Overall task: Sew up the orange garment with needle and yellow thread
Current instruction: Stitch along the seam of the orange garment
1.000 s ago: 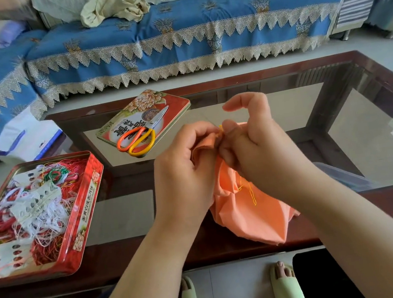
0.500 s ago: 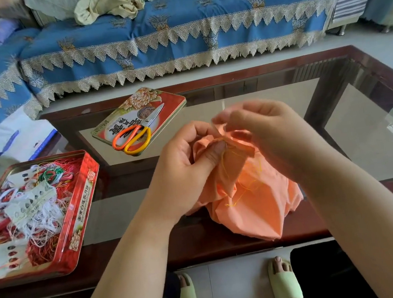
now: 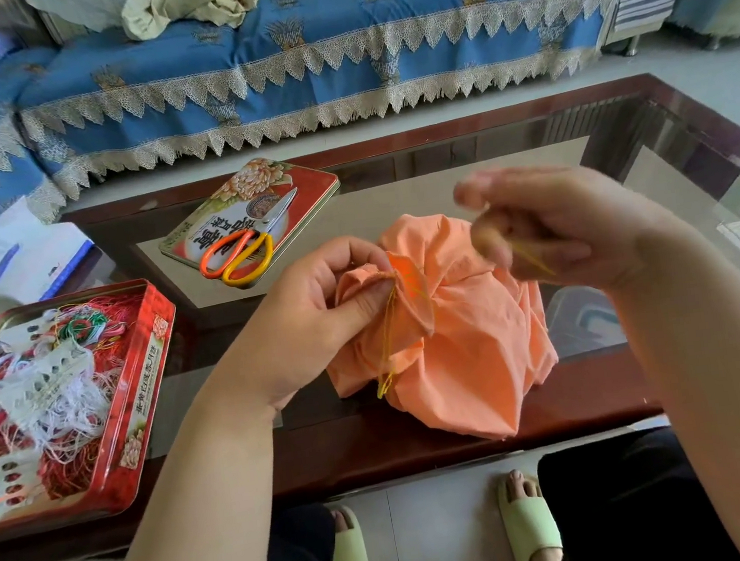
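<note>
The orange garment [image 3: 468,338] lies bunched on the near edge of the glass table. My left hand [image 3: 316,315] pinches a fold of it at its upper left. Yellow thread [image 3: 387,343] hangs in a loop down the cloth from that pinched spot. My right hand [image 3: 553,230] is raised to the right of the fold, blurred, with its fingers closed on a strand of the yellow thread. The needle itself is too small to make out.
Orange-and-yellow scissors [image 3: 239,256] rest on a red tin lid [image 3: 309,180] at the table's middle left. An open red tin [image 3: 150,400] full of tangled threads sits at the near left. The table's wooden rim [image 3: 687,110] runs along the right. A blue sofa [image 3: 331,52] stands behind.
My right hand has drawn away to the right and upward from the fold, pulling the yellow thread out. The left hand keeps its pinch on the cloth.
</note>
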